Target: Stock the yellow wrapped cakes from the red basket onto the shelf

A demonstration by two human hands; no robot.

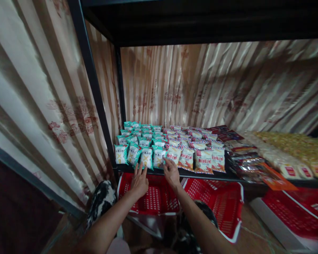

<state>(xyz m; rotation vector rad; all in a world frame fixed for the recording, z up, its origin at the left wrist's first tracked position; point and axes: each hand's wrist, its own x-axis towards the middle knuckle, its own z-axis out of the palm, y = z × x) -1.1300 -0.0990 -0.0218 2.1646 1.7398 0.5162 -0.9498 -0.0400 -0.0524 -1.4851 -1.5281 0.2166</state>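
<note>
My left hand point(140, 182) is open, its fingers stretched out against the lower part of a teal and white snack packet point(146, 157) in the front row. My right hand point(171, 173) is at the lower right edge of the neighbouring teal packet point(158, 156). Its fingers are slightly bent and apart, with nothing seen held in them. Both packets stand upright on the dark shelf point(181, 173). Several more teal packets lie in rows behind and to the left. Red and white snack packets point(186, 158) fill the rows to the right.
Below the shelf are a red basket point(153, 209) and a second, tilted red basket point(234, 211). Dark packets point(243, 158) and bags of yellowish food point(286, 144) lie farther right. A black post point(94, 81) and patterned curtain point(55, 88) bound the left side; another shelf point(201, 26) hangs above.
</note>
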